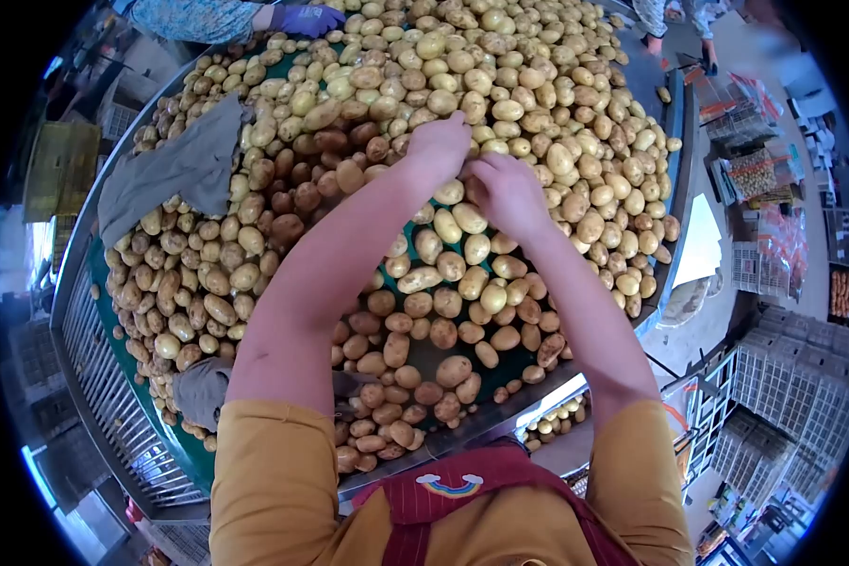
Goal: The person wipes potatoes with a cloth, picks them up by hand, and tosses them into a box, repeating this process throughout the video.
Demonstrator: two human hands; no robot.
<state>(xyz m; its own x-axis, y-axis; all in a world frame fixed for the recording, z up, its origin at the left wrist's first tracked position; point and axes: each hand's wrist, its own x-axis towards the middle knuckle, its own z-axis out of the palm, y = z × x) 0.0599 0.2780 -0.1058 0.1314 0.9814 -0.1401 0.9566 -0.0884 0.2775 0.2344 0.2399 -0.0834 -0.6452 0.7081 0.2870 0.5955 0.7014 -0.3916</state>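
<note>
Potatoes (pixel 424 247) lie in a deep heap over the sorting table, some pale and clean, others browner. Near the middle of the heap my left hand (pixel 441 146) is closed, its fingers curled down among the potatoes. Just to its right, my right hand (pixel 507 193) is closed too, with bent fingertips pointing left beside a pale potato (pixel 450 192). The two hands are close together. What either one holds is hidden behind the fingers.
A grey cloth (pixel 174 170) lies on the heap at left, and a grey glove or rag (pixel 203 391) lies lower down. A co-worker's purple-gloved hand (pixel 308 19) rests at the far edge. Slatted metal (pixel 113 415) borders the left side; crates (pixel 792 387) stand right.
</note>
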